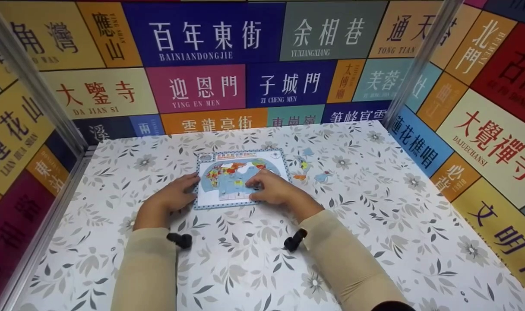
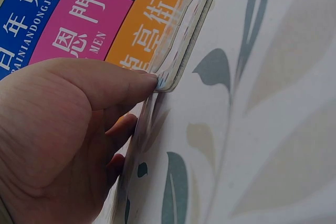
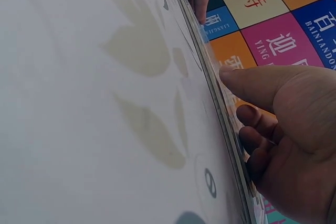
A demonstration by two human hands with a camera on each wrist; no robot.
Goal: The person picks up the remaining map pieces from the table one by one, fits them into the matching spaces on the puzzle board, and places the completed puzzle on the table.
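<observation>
A world map jigsaw puzzle with a blue dotted border lies flat on the table. Its map is largely filled with blue and coloured pieces, and a pale patch shows at the lower middle. My left hand rests at the board's left edge, the thumb touching the near corner. Over the right half of the map is my right hand, thumb and bent fingers down at the surface, with a gap between them. No piece shows in that gap in the right wrist view. The right hand hides part of the map.
Several loose puzzle pieces lie just right of the board. The table has a white cover with grey leaves and flowers. Colourful lettered panels stand along its back and sides. Each sleeved wrist carries a small black camera.
</observation>
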